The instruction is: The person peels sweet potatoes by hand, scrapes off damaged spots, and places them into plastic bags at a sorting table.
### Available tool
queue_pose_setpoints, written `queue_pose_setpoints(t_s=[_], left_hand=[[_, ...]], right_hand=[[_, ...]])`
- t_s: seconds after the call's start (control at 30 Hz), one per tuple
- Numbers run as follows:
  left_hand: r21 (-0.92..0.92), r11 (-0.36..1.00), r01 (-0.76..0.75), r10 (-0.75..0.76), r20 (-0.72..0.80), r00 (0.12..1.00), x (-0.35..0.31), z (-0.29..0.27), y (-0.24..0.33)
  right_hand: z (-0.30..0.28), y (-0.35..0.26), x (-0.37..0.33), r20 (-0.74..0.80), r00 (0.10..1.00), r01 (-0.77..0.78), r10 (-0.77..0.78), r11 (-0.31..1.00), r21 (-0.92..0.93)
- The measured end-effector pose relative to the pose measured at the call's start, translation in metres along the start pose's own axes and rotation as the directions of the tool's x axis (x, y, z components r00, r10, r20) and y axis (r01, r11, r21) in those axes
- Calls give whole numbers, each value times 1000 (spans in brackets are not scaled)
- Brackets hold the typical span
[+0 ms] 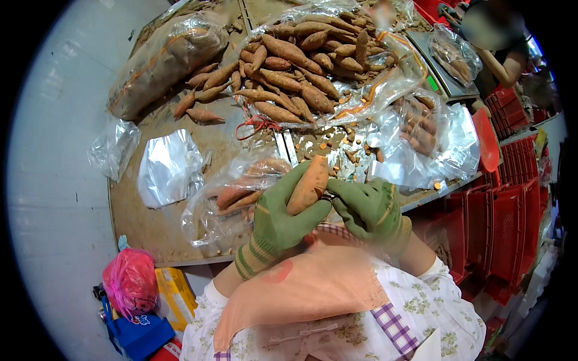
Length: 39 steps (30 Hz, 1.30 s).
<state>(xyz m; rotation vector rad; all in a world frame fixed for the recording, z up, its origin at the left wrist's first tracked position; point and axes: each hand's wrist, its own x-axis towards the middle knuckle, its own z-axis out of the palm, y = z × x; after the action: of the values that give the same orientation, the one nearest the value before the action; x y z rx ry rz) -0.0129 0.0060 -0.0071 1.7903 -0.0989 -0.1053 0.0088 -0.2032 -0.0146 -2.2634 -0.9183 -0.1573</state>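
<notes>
Bright light, white glare on the plastic bags, curved fisheye edges, black corners.

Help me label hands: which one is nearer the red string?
Left. The left hand is below the red string in view; the right hand is farther away, lower right.

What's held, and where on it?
Left hand: sweet potato, cradled along its left side and lower end. Right hand: can't tell what, if anything.

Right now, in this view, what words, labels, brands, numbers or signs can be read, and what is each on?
No text reads clearly.
Blue bag, lower left: white marking, too small to read.
Green panel, upper right: any characters are too small to read.
</notes>
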Motion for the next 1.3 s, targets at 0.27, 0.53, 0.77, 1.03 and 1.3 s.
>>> queue_pose_setpoints(t_s=[0.27, 0.53, 0.77, 1.03, 1.3], left_hand=[[78, 997, 17, -16, -8, 1000, 1, -1, 3], [69, 998, -5, 2, 38, 999, -2, -3, 2], [-23, 999, 29, -28, 60, 998, -1, -3, -3], [208, 945, -253, 238, 95, 967, -1, -7, -9], [-36, 999, 28, -25, 60, 998, 1, -1, -2]], right_hand=[[5, 6, -5, 36, 997, 78, -73, 985, -156], [5, 18, -4, 75, 969, 242, -235, 964, -112], [4, 18, -6, 37, 986, 165, -165, 986, -1], [10, 10, -7, -62, 971, -191, 233, 901, 388], [7, 9, -3, -101, 988, -89, 115, 969, 230]])
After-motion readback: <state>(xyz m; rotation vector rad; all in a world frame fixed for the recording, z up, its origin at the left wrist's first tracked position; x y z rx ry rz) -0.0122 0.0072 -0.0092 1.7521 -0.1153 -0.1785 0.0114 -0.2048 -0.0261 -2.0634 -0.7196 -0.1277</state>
